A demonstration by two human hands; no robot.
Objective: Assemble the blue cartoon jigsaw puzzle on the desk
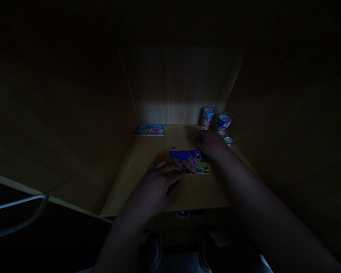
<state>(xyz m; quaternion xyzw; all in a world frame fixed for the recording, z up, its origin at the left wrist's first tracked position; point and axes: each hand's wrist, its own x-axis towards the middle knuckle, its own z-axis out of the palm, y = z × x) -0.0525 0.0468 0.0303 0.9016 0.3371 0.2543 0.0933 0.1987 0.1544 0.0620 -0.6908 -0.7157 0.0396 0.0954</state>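
Observation:
A small cartoon jigsaw puzzle [192, 161] lies part-assembled in the middle of a wooden desk [147, 151]. My left hand [159, 182] rests on the desk at the puzzle's left edge, fingers curled and touching its corner. My right hand [208, 143] reaches past the puzzle's far right corner, fingers bent down toward the desk; the dim light hides what they hold. A loose puzzle piece [172, 148] sits just beyond the puzzle's top-left corner.
A printed picture card [150, 130] lies at the desk's back left. Two small printed cans [207, 117] [224, 123] stand at the back right, with a round lid [229, 140] beside them. Wooden walls enclose the desk on three sides. The scene is very dark.

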